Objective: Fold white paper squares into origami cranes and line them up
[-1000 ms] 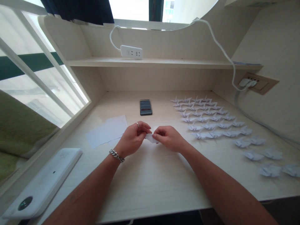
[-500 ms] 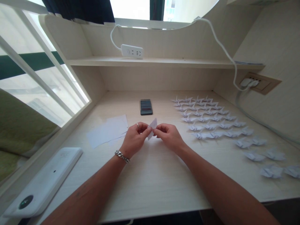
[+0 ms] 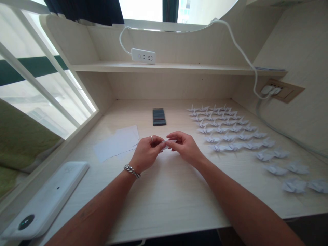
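A small folded piece of white paper point(image 3: 170, 141) is pinched between my two hands above the middle of the desk. My left hand point(image 3: 146, 152), with a ring and a chain bracelet, grips its left end between thumb and fingers. On the other side my right hand point(image 3: 185, 146) has its thumb against the paper and its fingers curled behind. The fingers cover much of the paper, so its exact shape is hard to make out. Left of my hands lie flat white paper sheets point(image 3: 116, 143), partly overlapping. To the right stand rows of folded white paper cranes point(image 3: 225, 130).
A dark phone point(image 3: 159, 117) lies beyond my hands. At the left edge rests a long white device point(image 3: 48, 198) with a round dark display. More folded papers point(image 3: 294, 186) sit near the right front. A power strip point(image 3: 143, 56) is on the shelf; a white cable point(image 3: 241, 44) hangs at right.
The folded paper has tipped from standing upright to lying nearly flat between my fingers. My right fingers have lifted and opened slightly over it.
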{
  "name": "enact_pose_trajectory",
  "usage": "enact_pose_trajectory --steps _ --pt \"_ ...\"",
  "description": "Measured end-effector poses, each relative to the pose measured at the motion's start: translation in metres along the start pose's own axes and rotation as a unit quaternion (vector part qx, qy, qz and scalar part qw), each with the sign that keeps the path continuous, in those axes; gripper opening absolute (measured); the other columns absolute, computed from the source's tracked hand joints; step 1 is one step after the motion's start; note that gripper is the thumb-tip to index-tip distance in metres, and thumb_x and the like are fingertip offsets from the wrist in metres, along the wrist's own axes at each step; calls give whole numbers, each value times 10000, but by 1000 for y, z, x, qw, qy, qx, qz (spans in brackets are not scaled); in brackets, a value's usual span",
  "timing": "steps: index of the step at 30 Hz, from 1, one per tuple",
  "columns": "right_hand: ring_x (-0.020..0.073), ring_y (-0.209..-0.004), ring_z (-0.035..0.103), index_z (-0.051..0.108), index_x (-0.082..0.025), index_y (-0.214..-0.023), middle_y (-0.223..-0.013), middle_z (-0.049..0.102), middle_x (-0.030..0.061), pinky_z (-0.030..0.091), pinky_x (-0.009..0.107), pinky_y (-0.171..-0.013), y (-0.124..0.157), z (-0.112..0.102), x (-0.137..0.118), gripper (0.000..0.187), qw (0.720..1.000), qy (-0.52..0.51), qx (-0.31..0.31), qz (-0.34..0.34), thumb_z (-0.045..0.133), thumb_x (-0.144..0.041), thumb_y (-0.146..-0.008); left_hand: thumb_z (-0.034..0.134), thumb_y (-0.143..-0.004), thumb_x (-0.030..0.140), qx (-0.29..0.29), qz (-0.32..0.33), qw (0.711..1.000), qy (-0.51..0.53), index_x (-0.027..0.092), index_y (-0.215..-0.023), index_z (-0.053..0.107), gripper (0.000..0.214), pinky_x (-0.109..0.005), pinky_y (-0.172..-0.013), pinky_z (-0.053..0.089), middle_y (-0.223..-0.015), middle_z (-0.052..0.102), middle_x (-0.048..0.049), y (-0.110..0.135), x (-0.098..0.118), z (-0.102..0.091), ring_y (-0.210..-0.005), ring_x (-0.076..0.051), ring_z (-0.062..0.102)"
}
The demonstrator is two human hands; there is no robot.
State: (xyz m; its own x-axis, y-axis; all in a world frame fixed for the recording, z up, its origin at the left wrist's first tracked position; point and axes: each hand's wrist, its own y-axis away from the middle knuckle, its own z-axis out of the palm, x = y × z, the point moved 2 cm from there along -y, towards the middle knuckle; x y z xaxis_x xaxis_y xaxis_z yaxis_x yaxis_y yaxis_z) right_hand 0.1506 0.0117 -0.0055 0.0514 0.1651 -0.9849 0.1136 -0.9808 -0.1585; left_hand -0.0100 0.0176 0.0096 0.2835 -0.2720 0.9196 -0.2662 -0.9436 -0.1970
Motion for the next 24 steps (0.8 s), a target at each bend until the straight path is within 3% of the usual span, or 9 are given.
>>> enact_pose_trajectory --steps 7,12,24 --pt "172 -708 651 711 -161 -832 -750 709 45 523 292 -668 0 -2 -1 152 995 73 34 -54 668 -294 -772 747 -713 332 24 -23 998 57 141 -858 715 242 -293 -687 535 -814 742 -69 0 0 -2 -725 -172 672" --pt "200 -848 685 740 -194 -921 -924 745 61 544 303 -753 4 1 -4 174 990 94 47 -92 666 -287 -794 780 -684 336 41 -11 997 72 134 -859 718 274 -341 -763 558 -849 753 -85 0 -1 -3 -781 -205 698" --pt "199 -855 698 767 -234 -934 -914 758 43 555 301 -751 4 2 -4 175 985 80 81 -131 700 -216 -773 797 -676 317 82 4 994 77 142 -816 741 231 -275 -698 573 -783 755 -58 -1 -4 -5 -726 -175 699"
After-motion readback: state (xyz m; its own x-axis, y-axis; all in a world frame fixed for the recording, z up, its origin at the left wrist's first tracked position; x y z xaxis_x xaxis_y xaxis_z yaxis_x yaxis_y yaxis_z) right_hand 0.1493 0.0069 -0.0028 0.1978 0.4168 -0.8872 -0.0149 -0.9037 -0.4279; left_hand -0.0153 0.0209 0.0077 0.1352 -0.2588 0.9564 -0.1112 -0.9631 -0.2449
